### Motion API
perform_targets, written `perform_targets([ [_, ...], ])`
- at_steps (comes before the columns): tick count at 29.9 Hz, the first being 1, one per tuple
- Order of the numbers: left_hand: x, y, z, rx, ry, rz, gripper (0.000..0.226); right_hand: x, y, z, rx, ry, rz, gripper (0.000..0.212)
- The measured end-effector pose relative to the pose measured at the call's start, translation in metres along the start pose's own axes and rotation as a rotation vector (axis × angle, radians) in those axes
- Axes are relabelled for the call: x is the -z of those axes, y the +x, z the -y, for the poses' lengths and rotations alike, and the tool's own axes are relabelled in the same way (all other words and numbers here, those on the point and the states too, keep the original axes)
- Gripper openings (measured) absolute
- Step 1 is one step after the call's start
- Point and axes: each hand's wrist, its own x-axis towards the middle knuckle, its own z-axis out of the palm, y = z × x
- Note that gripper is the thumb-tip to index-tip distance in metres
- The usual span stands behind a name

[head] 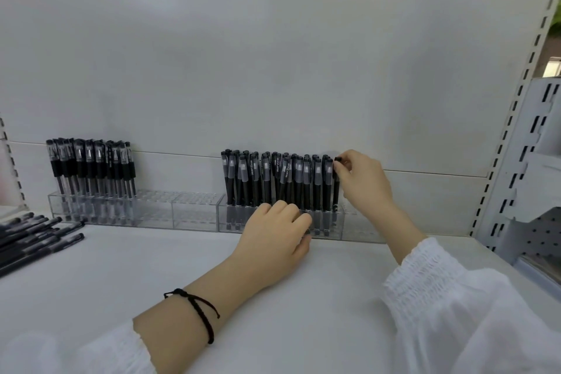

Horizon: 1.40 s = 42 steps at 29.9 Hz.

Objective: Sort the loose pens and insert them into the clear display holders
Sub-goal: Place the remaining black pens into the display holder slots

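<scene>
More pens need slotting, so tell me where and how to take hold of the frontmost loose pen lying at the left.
Probably pinch the frontmost loose pen across its barrel near the right end, coming from above and the front. It lies flat on the shelf, other pens crowd its far side, and its left part runs out of view.

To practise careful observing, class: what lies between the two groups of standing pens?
In the head view, only empty clear holder slots lie between the left pen group and the right pen group.

Loose black pens [39, 237] lie flat at the left edge; clear display holders [194, 212] mid-frame hold two clusters of upright pens [267, 179].
</scene>
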Motion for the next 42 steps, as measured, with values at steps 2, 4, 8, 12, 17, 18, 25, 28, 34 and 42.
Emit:
perform_targets([
  [2, 0.001, 0.000, 0.001, -0.010, 0.015, -0.016, 0.025, -0.001, -0.003, 0.001, 0.005, 0.015, 0.028, 0.026],
  [4, 0.001, 0.001, 0.003, 0.001, 0.029, -0.044, 0.020, -0.002, -0.008, 0.000, -0.004, 0.041, 0.021, 0.027],
  [8, 0.001, -0.003, 0.010, 0.085, 0.047, -0.037, 0.021, 0.001, -0.026, -0.006, -0.089, 0.039, -0.070, 0.028],
  [12, 0.005, -0.008, 0.015, 0.172, 0.098, 0.021, 0.018, 0.001, -0.050, -0.002, 0.025, -0.252, -0.034, 0.025],
  [17, 0.016, -0.021, 0.036, 0.179, 0.224, 0.114, 0.025, -0.009, -0.080, 0.025, 0.438, -0.395, 0.218, 0.023],
  [18, 0.018, -0.026, 0.043, 0.165, 0.253, 0.130, 0.027, -0.011, -0.084, 0.030, 0.482, -0.413, 0.282, 0.025],
  [25, 0.051, -0.091, 0.128, 0.054, 0.344, 0.210, 0.032, -0.031, -0.095, 0.085, 0.549, -0.495, 0.422, 0.041],
  [28, 0.070, -0.117, 0.175, 0.090, 0.350, 0.212, 0.032, -0.051, -0.097, 0.128, 0.585, -0.501, 0.421, 0.041],
  [34, 0.089, -0.143, 0.238, 0.156, 0.279, 0.077, 0.018, -0.086, -0.105, 0.189, 0.614, -0.444, 0.424, 0.042],
  [42, 0.087, -0.177, 0.330, 0.399, 0.099, 0.116, 0.027, -0.165, -0.096, 0.284, 0.525, -0.239, 0.591, 0.032],
])
